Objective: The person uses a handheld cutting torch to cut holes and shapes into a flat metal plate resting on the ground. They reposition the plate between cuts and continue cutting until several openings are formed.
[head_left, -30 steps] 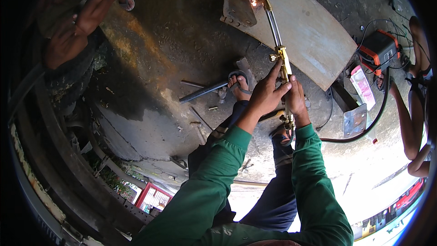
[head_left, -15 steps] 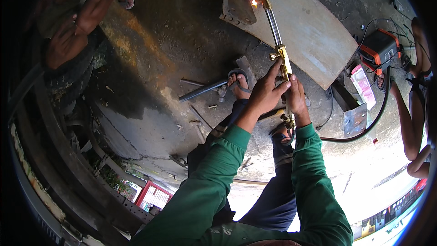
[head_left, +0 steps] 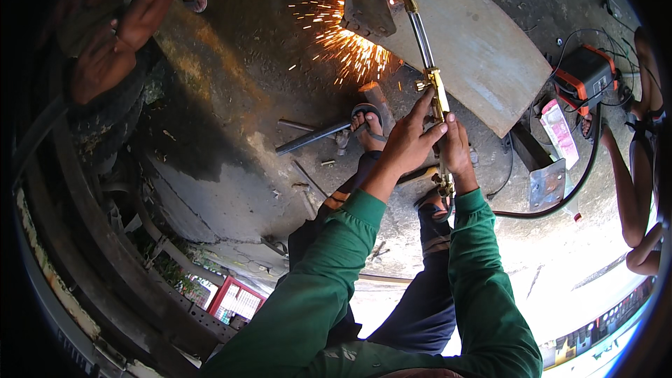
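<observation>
My left hand (head_left: 406, 141) and my right hand (head_left: 456, 150) are both closed round the brass body of a cutting torch (head_left: 435, 84). Its long tube reaches up to an angled head, whose tip meets the right edge of a small rusty metal bracket (head_left: 365, 8). A fan of bright sparks (head_left: 350, 56) sprays out below and left of the bracket. The bracket rests at the upper left of a large flat steel plate (head_left: 476, 49). A hose runs from the torch's rear off to the right.
Bare limbs of other people (head_left: 136, 24) are at the upper left and right (head_left: 619, 182). An orange-black machine with cables (head_left: 583, 77), a steel bracket (head_left: 546, 180) and pink-white packaging (head_left: 558, 133) lie rightward. A dark bar (head_left: 311, 140) lies near my sandalled foot (head_left: 367, 126).
The small glow at the torch tip has turned into a wide shower of sparks below and left of the bracket. My hands and torch have barely moved.
</observation>
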Tool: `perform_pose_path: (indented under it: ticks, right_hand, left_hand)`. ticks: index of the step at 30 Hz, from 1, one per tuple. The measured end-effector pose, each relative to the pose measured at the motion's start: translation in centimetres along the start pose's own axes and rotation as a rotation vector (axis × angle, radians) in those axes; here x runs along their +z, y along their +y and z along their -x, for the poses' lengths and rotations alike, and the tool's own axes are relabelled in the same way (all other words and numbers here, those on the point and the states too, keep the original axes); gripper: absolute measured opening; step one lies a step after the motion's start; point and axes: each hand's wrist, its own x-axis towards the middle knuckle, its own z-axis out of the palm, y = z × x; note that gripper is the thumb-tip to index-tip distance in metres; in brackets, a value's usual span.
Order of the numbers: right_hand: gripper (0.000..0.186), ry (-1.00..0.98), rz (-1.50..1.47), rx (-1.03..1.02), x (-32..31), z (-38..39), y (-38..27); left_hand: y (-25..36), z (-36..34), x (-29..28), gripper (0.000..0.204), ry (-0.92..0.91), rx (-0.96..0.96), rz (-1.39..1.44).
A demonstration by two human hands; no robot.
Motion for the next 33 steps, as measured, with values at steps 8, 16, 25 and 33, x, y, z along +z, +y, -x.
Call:
perform_pose_path:
  ticks: [8, 16, 25, 33]
  right_hand:
    - [0.056, -0.017, -0.016, 0.018, -0.2, 0.0, -0.2]
    - [0.056, -0.003, 0.001, -0.013, 0.1, -0.1, 0.4]
    - [0.057, -0.004, 0.024, -0.034, -0.1, -0.3, 0.7]
    - [0.058, -0.004, 0.022, 0.014, 0.1, -0.3, 0.6]
  left_hand:
    - [-0.5, -0.2, 0.2, 0.075, -0.003, 0.033, 0.022]
    - [-1.6, -0.5, 0.2, 0.075, 0.006, 0.075, 0.040]
    - [-2.1, -0.5, 0.3, 0.073, 0.027, 0.108, 0.012]
    - [-0.7, -0.1, 0.0, 0.073, 0.029, 0.059, 0.016]
